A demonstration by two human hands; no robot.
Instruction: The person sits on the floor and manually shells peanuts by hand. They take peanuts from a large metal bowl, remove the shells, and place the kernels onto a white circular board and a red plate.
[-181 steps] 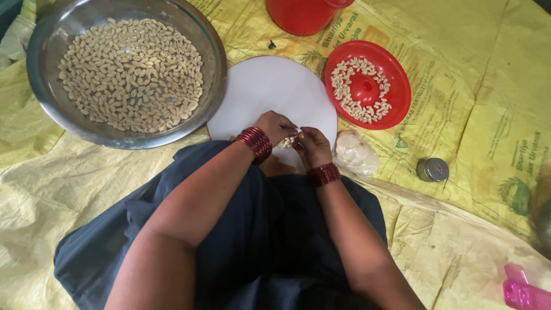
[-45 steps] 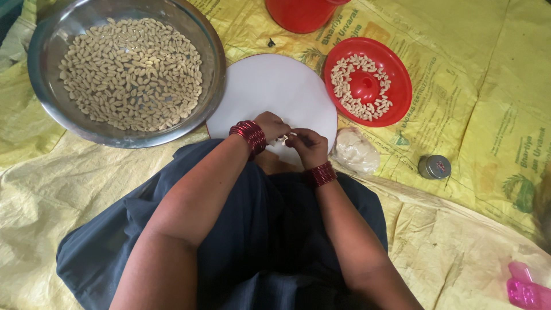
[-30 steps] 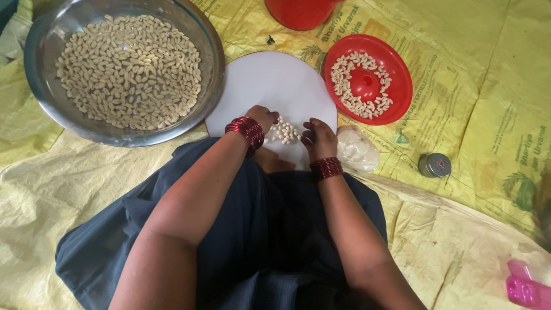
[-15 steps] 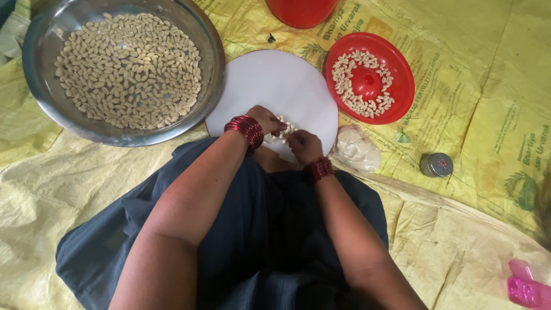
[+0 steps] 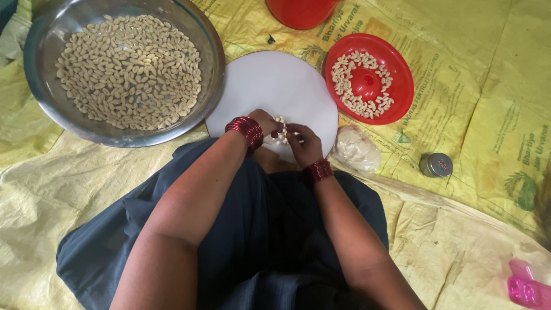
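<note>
My left hand (image 5: 265, 121) and my right hand (image 5: 305, 143) meet over the near edge of a round white board (image 5: 275, 86). Both wrists wear red bangles. A small heap of pale nuts (image 5: 282, 127) lies on the board between my fingers, and both hands pinch at it. Whether one single nut is held I cannot make out. A wide steel bowl (image 5: 208, 51) full of the same pale nuts stands at the left of the board. To the right sits a red lid-like plate (image 5: 402, 92) with a ring of nuts on it.
A yellow printed sack sheet (image 5: 476, 69) covers the floor. A clear bag of white stuff (image 5: 357, 149) lies by my right wrist, a small metal tin (image 5: 436, 165) further right. A red container (image 5: 301, 11) stands at the top, a pink plastic thing (image 5: 525, 287) at the bottom right. My dark blue skirt (image 5: 252, 241) fills the foreground.
My hands parted about a second ago, showing the small heap of nuts, then closed back together over it. The bowl, board and plate have stayed in place.
</note>
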